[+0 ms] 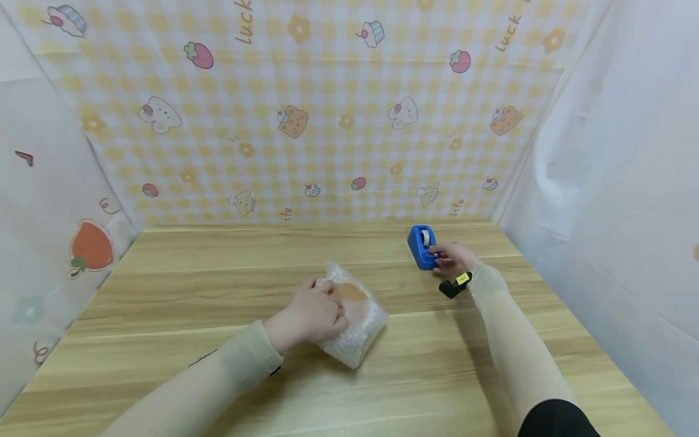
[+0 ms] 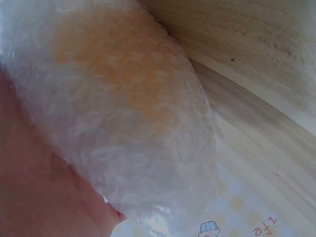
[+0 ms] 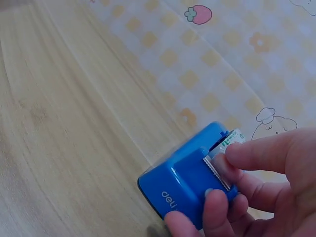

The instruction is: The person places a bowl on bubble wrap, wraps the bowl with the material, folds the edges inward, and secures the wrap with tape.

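Note:
A bubble-wrapped package [image 1: 360,331] with an orange patch showing through lies at the middle of the table. My left hand [image 1: 314,312] grips it from the left, fingers bent over its top. In the left wrist view the clear bubble wrap [image 2: 118,163] fills much of the frame beside the palm. Farther back on the right stands a blue tape dispenser [image 3: 182,182] holding a roll of tape [image 1: 425,238]. My right hand [image 1: 455,258] is at its cutter, thumb and forefinger pinching the tape just by the serrated blade [image 3: 217,174]. Other fingers touch the dispenser's side.
The wood-grain table [image 1: 218,273] reaches back to a yellow checked cloth [image 1: 327,79] with cartoon prints. Pale cloth hangs along the left and right sides. A black device with a yellow label [image 1: 463,278] sits at my right wrist.

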### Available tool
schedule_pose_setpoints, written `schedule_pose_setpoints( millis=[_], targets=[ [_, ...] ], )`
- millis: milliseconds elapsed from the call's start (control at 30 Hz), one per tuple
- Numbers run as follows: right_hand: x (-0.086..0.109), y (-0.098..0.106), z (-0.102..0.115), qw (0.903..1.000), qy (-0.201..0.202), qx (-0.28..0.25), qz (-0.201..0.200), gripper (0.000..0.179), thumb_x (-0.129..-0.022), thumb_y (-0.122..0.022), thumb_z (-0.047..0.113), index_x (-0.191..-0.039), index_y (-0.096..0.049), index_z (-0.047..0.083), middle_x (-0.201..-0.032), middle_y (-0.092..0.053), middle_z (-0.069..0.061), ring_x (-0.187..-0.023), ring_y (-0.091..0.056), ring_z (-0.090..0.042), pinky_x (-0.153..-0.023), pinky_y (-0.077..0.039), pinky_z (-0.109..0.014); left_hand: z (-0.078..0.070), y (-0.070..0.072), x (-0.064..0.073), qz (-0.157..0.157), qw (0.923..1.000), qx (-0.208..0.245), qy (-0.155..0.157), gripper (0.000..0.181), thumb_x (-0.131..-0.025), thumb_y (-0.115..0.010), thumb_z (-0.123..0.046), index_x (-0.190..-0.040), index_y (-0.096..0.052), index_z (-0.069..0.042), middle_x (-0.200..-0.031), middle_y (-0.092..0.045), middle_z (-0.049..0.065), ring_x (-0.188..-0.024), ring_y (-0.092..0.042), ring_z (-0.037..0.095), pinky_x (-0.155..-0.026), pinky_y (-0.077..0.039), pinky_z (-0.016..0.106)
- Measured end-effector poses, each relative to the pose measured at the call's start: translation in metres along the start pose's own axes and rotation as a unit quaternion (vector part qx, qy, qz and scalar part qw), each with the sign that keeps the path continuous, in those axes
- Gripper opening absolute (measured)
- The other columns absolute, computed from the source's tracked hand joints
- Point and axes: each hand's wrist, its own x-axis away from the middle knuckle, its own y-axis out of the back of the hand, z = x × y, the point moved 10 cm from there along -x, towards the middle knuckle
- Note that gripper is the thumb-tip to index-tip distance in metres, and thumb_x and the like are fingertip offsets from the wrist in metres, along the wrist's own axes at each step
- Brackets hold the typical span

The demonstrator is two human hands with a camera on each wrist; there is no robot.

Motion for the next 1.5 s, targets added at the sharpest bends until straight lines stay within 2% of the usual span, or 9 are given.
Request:
schedule_pose_setpoints(
  millis=[433,533,633,767,1000,1100,1167,1333,1500],
  targets=[
    [-0.001,0.000,-0.001,0.9990,-0.021,-0.029,0.025,0.018,-0.096,-0.057,0.014,-0.108,-0.046,0.006,-0.108,-0.043,-0.008,-0.082,-0.058,-0.014,-0.096,-0.047,-0.042,0.001,0.000,-0.001,-0.007,0.9999,0.010,0.003,0.040,-0.096,-0.040,-0.040,-0.090,-0.076,-0.025,-0.131,-0.059,-0.010,-0.131,-0.036,0.021,-0.109,-0.021,0.055],
    [-0.001,-0.001,-0.004,0.9980,-0.029,-0.044,0.035,0.033,-0.097,-0.054,0.015,-0.126,-0.042,0.004,-0.127,-0.042,-0.017,-0.086,-0.063,-0.020,-0.093,-0.049,-0.043,0.001,0.000,-0.001,-0.009,0.9999,0.011,0.002,0.040,-0.096,-0.040,-0.041,-0.090,-0.076,-0.025,-0.130,-0.060,-0.010,-0.130,-0.037,0.020,-0.108,-0.021,0.055],
    [0.001,-0.005,-0.005,0.9970,-0.030,-0.050,0.050,0.056,-0.100,-0.050,0.015,-0.147,-0.022,0.002,-0.150,-0.024,-0.023,-0.093,-0.065,-0.029,-0.094,-0.048,-0.046,0.001,-0.001,-0.002,-0.011,0.9999,0.010,0.002,0.040,-0.096,-0.040,-0.041,-0.091,-0.077,-0.026,-0.128,-0.061,-0.011,-0.130,-0.037,0.021,-0.109,-0.021,0.056],
    [0.004,-0.009,-0.004,0.9958,-0.037,-0.050,0.067,0.067,-0.101,-0.045,0.015,-0.154,-0.005,0.004,-0.157,-0.010,-0.024,-0.102,-0.062,-0.034,-0.101,-0.041,-0.048,0.002,-0.002,-0.003,-0.012,0.9999,0.009,0.004,0.040,-0.097,-0.040,-0.042,-0.093,-0.077,-0.026,-0.126,-0.062,-0.011,-0.130,-0.037,0.020,-0.109,-0.022,0.055],
    [0.012,-0.015,-0.002,0.9886,-0.070,-0.102,0.087,0.028,-0.104,-0.036,0.017,-0.128,-0.031,0.005,-0.157,-0.002,-0.024,-0.135,-0.031,-0.044,-0.107,-0.027,-0.054,0.002,-0.003,-0.003,-0.009,0.9999,0.009,0.008,0.040,-0.097,-0.041,-0.042,-0.095,-0.077,-0.025,-0.127,-0.061,-0.010,-0.131,-0.036,0.021,-0.109,-0.021,0.055],
    [0.014,-0.018,0.003,0.9929,-0.053,-0.047,0.095,0.031,-0.104,-0.034,0.016,-0.132,-0.028,0.004,-0.156,0.000,-0.026,-0.137,-0.026,-0.046,-0.106,-0.029,-0.055,0.002,-0.003,-0.003,-0.011,0.9999,0.010,0.008,0.040,-0.097,-0.041,-0.043,-0.094,-0.077,-0.025,-0.125,-0.062,-0.011,-0.131,-0.036,0.021,-0.109,-0.021,0.056],
    [0.014,-0.018,0.009,0.9956,-0.019,0.033,0.085,0.043,-0.103,-0.038,0.016,-0.140,-0.024,-0.001,-0.154,-0.010,-0.029,-0.133,-0.035,-0.045,-0.105,-0.035,-0.053,0.001,-0.004,-0.003,-0.012,0.9998,0.010,0.007,0.040,-0.097,-0.041,-0.043,-0.094,-0.077,-0.025,-0.125,-0.063,-0.011,-0.132,-0.036,0.021,-0.109,-0.021,0.056],
    [0.015,-0.018,0.027,0.9731,0.075,0.217,0.010,0.042,-0.099,-0.052,0.019,-0.130,-0.045,-0.009,-0.118,-0.052,-0.020,-0.103,-0.053,-0.033,-0.091,-0.047,-0.045,0.001,-0.004,-0.002,-0.012,0.9999,0.010,0.006,0.041,-0.097,-0.040,-0.043,-0.098,-0.077,-0.024,-0.129,-0.061,-0.009,-0.133,-0.035,0.023,-0.109,-0.020,0.056],
    [0.017,-0.016,0.028,0.9735,0.094,0.206,-0.029,0.031,-0.098,-0.053,0.017,-0.119,-0.052,-0.006,-0.102,-0.054,-0.011,-0.095,-0.052,-0.028,-0.088,-0.046,-0.045,0.001,-0.003,0.000,-0.013,0.9998,0.015,0.006,0.041,-0.097,-0.040,-0.042,-0.100,-0.077,-0.023,-0.136,-0.056,-0.005,-0.134,-0.034,0.023,-0.110,-0.019,0.056]
  ],
)
